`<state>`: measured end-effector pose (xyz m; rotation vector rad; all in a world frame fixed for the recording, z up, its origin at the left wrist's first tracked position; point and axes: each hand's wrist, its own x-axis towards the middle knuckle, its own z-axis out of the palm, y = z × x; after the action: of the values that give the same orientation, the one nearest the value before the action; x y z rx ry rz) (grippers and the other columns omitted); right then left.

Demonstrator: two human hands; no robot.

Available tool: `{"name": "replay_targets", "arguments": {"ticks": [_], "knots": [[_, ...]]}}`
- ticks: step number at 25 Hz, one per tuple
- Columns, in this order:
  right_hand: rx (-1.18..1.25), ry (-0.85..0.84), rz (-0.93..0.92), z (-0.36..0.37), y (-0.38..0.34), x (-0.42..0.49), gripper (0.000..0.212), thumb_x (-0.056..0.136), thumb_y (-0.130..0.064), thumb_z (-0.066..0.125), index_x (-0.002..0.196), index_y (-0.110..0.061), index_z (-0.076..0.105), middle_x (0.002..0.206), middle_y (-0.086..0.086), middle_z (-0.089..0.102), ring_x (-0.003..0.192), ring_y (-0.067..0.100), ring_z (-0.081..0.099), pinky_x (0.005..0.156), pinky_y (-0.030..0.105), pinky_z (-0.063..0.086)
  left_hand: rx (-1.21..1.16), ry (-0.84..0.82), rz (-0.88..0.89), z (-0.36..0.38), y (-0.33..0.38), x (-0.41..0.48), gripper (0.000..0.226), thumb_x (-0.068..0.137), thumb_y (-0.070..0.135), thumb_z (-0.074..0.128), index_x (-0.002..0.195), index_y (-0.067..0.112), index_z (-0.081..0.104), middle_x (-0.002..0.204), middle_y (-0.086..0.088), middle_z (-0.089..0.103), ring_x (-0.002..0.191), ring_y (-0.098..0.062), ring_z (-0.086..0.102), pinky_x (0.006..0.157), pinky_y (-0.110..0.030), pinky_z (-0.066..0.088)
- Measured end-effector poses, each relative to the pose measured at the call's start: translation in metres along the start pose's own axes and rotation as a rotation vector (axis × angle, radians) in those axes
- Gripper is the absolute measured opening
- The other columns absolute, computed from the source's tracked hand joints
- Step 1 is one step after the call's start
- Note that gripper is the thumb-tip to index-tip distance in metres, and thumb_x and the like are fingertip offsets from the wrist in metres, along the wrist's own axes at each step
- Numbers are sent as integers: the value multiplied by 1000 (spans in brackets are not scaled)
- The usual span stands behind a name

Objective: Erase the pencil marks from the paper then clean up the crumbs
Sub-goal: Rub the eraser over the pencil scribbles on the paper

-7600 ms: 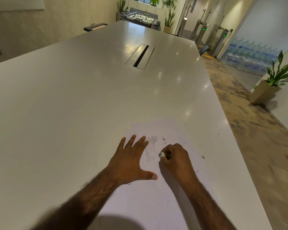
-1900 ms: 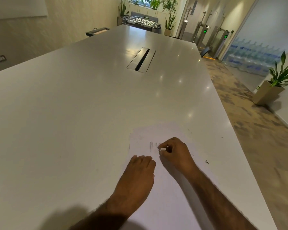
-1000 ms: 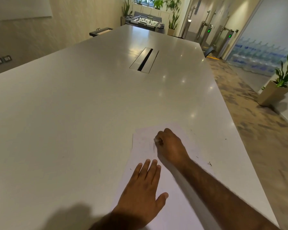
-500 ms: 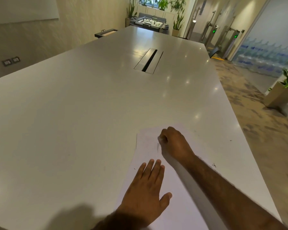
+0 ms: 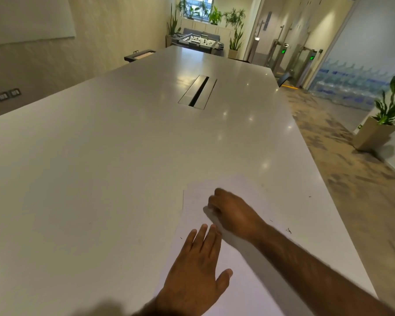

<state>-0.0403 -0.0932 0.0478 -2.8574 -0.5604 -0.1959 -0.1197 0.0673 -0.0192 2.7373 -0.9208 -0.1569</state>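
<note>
Here, left hand [image 5: 193, 275] flat on paper [image 5: 242, 290]

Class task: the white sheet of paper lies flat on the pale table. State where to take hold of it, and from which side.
Probably the far left corner of the white sheet of paper, approached from the left: it lies flat, so only an edge can be pinched, and that corner is clear of the left hand and right hand.

Office, long white conference table [image 5: 146, 144] (cable slot [image 5: 198, 91] mid-top), access turnstiles [image 5: 306, 62], potted plant [image 5: 388, 110]
</note>
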Motion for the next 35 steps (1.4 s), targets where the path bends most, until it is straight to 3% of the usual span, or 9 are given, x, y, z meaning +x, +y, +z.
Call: {"name": "replay_targets", "arguments": {"ticks": [3, 6, 8, 10, 14, 19, 23, 28, 35], "knots": [[-84, -108, -115, 7, -5, -13, 9, 84, -12, 69, 76, -11, 66, 75, 0, 57, 67, 12, 50, 56, 25, 39, 32, 30, -21, -4, 1, 3, 91, 92, 76, -5, 162, 18, 1, 168, -2, -5, 157, -28, -1, 128, -51, 5], [-76, 8, 51, 14, 13, 16, 11, 89, -10, 63, 79, -7, 67, 79, 5, 59, 66, 17, 52, 54, 33, 45, 2, -23, -12, 1, -2, -2, 81, 102, 71, 18, 147, 14, 54, 156, -7, 46, 140, -31, 48, 116, -49, 41], [-46, 69, 112, 9, 19, 26, 15, 89, -6, 58, 75, -5, 65, 76, 6, 56, 64, 17, 49, 54, 31, 38, 13, 59, -4, 8, -2, -2, 78, 102, 69, 22, 140, 13, 62, 149, -7, 56, 133, -30, 55, 114, -41, 38], [11, 47, 100, 2, 12, 17, 16, 87, -2, 59, 72, -6, 64, 75, 2, 54, 63, 14, 48, 55, 26, 35, 30, 62, -5, 9, -1, -2, 78, 102, 68, 22, 140, 12, 61, 149, -7, 56, 134, -29, 56, 109, -40, 30], [-20, -31, 35, 12, -1, -8, 18, 85, -8, 63, 68, -12, 58, 73, -6, 46, 63, 10, 43, 51, 19, 28, 40, 120, -33, 7, -1, 1, 78, 102, 67, 22, 141, 12, 61, 148, -7, 56, 133, -28, 56, 109, -44, 48], [87, 117, 335, 5, 37, 35, 27, 88, -7, 61, 65, -19, 54, 73, -7, 50, 65, 10, 52, 60, 25, 39, 82, 189, -7, 14, -3, -1, 77, 101, 69, 23, 140, 14, 62, 150, -6, 54, 135, -29, 54, 111, -40, 32], [137, -1, 169, 3, 10, -14, 16, 91, -10, 66, 75, -14, 67, 76, -9, 54, 65, 2, 51, 60, 11, 36, 95, 191, -30, 12, -3, 1, 79, 101, 67, 22, 139, 13, 64, 149, -7, 55, 133, -28, 57, 115, -42, 32], [67, 144, 291, 9, 30, 16, 35, 89, -4, 61, 60, -17, 45, 67, -3, 46, 56, 10, 45, 51, 28, 38, 114, 222, 0, 18, -4, 0, 78, 102, 68, 24, 140, 12, 62, 150, -8, 54, 135, -30, 53, 109, -41, 28], [26, -23, 91, 8, 1, -19, 14, 92, -9, 63, 81, -9, 70, 78, -1, 56, 67, 9, 47, 57, 13, 30, 78, 227, -3, 8, -2, 3, 83, 102, 68, 14, 150, 10, 47, 157, -9, 43, 143, -31, 45, 118, -47, 39]]}}
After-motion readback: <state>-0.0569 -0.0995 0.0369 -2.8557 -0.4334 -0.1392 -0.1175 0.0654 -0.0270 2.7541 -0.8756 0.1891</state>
